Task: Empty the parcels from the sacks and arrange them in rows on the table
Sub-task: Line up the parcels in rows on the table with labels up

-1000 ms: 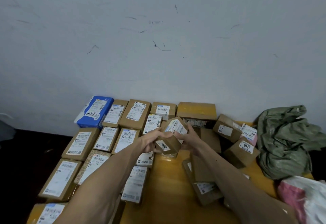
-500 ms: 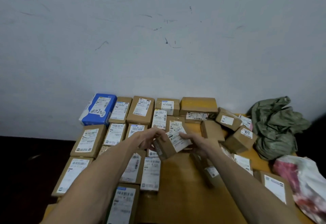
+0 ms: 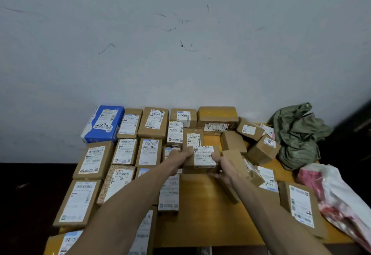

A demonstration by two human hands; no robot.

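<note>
A pale grey-white wall (image 3: 180, 74) fills the upper view, with thin dark scuff marks (image 3: 182, 44) near its middle. Below the wall's left part lies dark floor (image 3: 30, 198). At the wall's right edge stands a dark shape (image 3: 359, 126), too blurred to identify.

Bare table (image 3: 202, 210) between parcel rows (image 3: 124, 152) — loose parcels (image 3: 261, 150) right.

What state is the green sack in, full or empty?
Apparently empty: the green sack lies crumpled and slack at the far right of the table, no box shapes bulging; its inside is hidden.
</note>
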